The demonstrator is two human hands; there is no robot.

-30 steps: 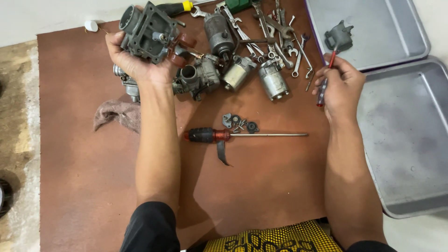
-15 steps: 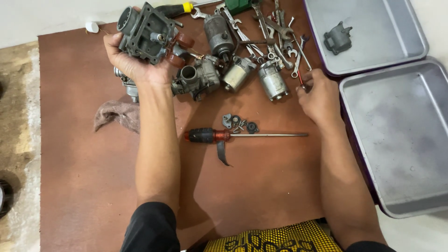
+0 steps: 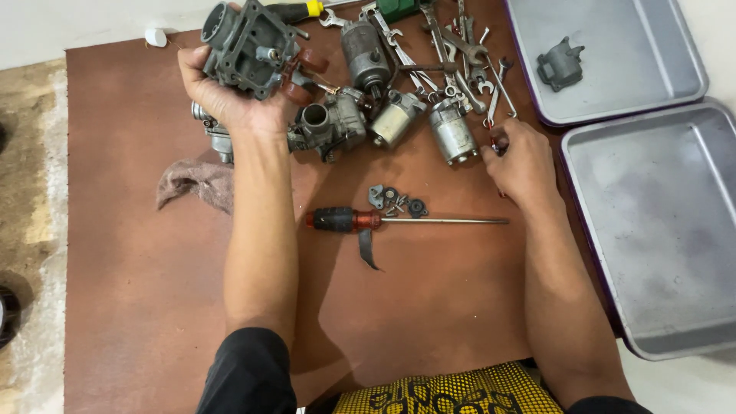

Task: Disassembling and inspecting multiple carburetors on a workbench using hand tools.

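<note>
left hand [image 3: 230, 96] grips grey cast-metal carburettor [image 3: 247, 47] by body | seems heavy, stiff, oily | right hand [image 3: 521, 165], right of carburettor, pinches small red-handled tool [image 3: 497, 142]

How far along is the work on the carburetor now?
Done: one small grey part lies in the far tray, and loose small pieces lie beside the screwdriver. In hand: the left hand holds the carburetor; the right hand rests by the wrenches. Left: the near tray holds nothing.
</note>
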